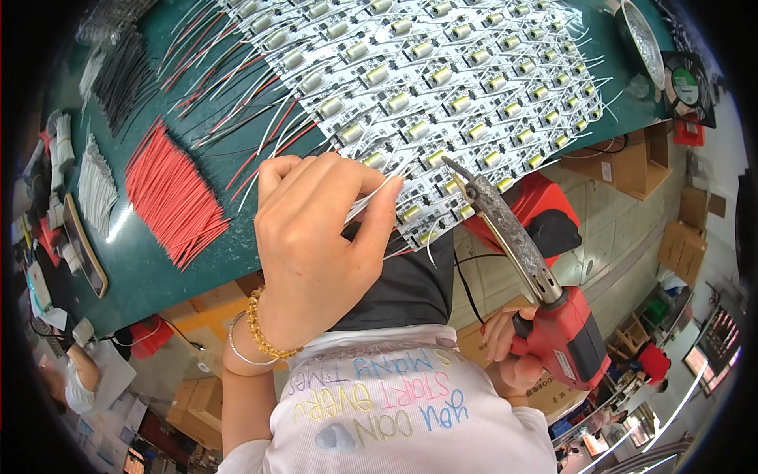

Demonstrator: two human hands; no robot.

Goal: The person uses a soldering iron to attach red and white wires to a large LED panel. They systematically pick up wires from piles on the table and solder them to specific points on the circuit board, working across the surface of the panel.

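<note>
A large panel of white circuit boards [430,99] lies on the green table, covered in rows of cylindrical parts with thin wires sticking out. My left hand [320,217] is at the panel's near left edge, thumb and fingers pinched on thin white wires [361,204]. In my right hand [505,344] is a red and black soldering gun [562,336], gripped by its handle. Its long metal barrel points up and left, with the tip just over the near rows of the panel. Whether the tip touches a board, I cannot tell.
On the table's left lie bundles of red wires [174,193], white wires [96,186] and black wires [122,79]. A metal bowl [641,43] and a solder spool [685,87] stand at the far right. Beyond the near edge are a red stool [541,209] and cardboard boxes [624,166].
</note>
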